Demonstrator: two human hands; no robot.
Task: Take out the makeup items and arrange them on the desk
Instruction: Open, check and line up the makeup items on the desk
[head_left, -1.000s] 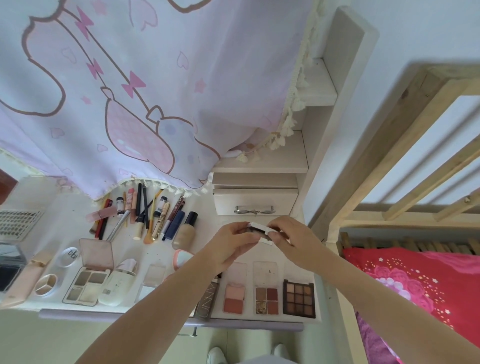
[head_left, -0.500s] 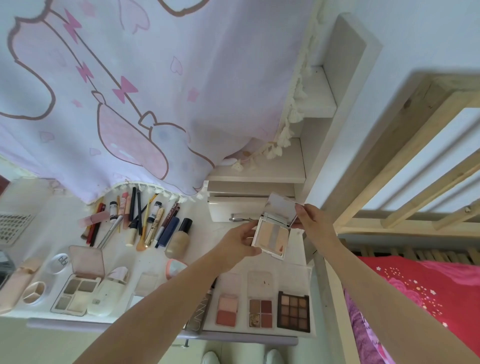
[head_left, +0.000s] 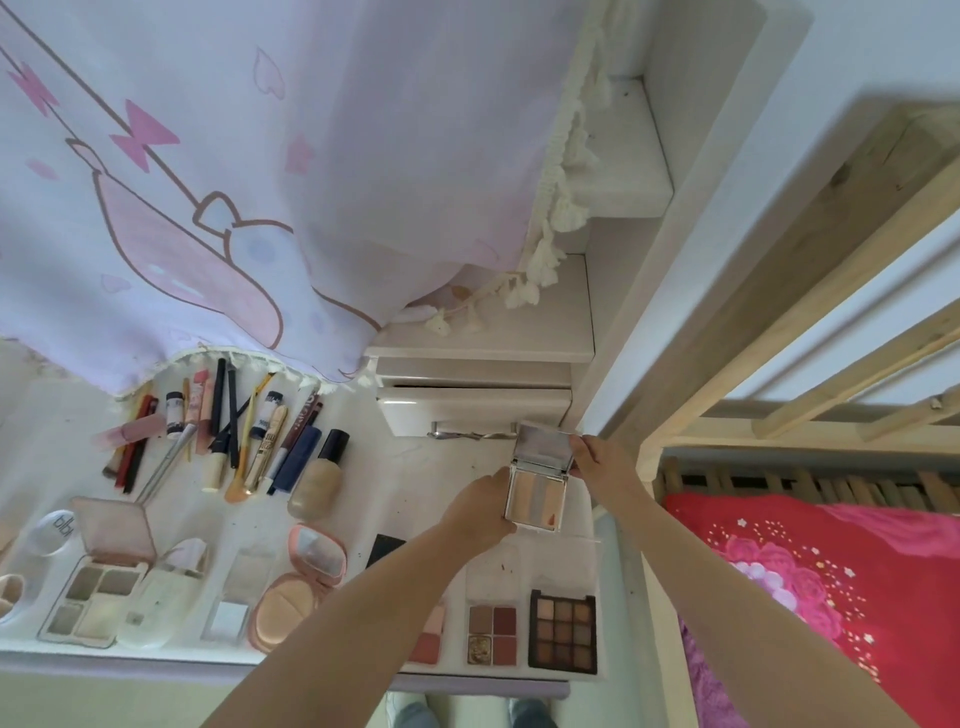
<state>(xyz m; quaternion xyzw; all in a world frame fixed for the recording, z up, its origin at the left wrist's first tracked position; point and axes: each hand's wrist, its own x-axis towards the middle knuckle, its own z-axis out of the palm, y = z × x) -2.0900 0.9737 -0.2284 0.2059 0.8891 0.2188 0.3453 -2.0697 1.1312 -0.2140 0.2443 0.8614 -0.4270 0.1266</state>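
Both hands (head_left: 480, 506) (head_left: 602, 462) gripping open palette (head_left: 535, 499)

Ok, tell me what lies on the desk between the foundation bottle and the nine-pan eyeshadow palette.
Head view: between the foundation bottle and the nine-pan palette lie a black square item and the left forearm.

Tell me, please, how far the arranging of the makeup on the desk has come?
Mostly done, it seems. Pens and tubes lie in a row at the back of the desk, and opened palettes line the front edge. In hand: the left hand and right hand hold an open compact above the desk. Left: setting it down. Whether the drawer holds more is hidden.
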